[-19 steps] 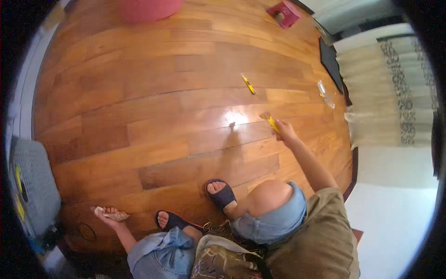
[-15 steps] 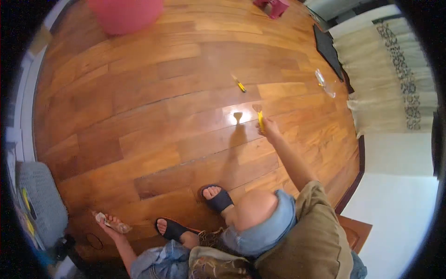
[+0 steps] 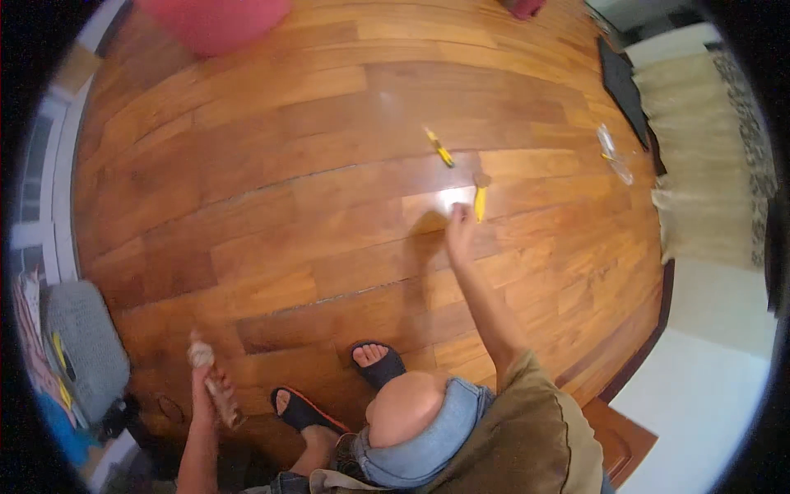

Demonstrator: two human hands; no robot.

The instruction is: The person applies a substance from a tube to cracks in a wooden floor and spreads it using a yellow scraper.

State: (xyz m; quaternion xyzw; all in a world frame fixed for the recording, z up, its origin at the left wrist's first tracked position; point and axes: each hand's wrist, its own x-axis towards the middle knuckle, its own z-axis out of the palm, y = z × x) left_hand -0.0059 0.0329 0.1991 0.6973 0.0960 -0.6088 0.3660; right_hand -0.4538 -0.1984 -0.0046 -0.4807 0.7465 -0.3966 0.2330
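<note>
My left hand is wrapped round a pale, partly see-through tube with a narrow tip; blur hides its details. It is held above the floor at the lower left. Right of centre, my right hand reaches out with loosely bent fingers and nothing visible in them. Just beside its fingertips, a yellow-handled putty knife lies on the wooden floor. Slightly farther off, a yellow utility knife rests at a slant on the boards.
A grey basket stands at the left. The pink tub is at the far left, and clear packaging lies near the curtain. Behind that is a dark mat. A dark ring is near my left arm.
My right hand has let go of the putty knife, which now lies on the floor, and has drawn slightly left. My left hand has turned the tube more upright. The view has shifted.
</note>
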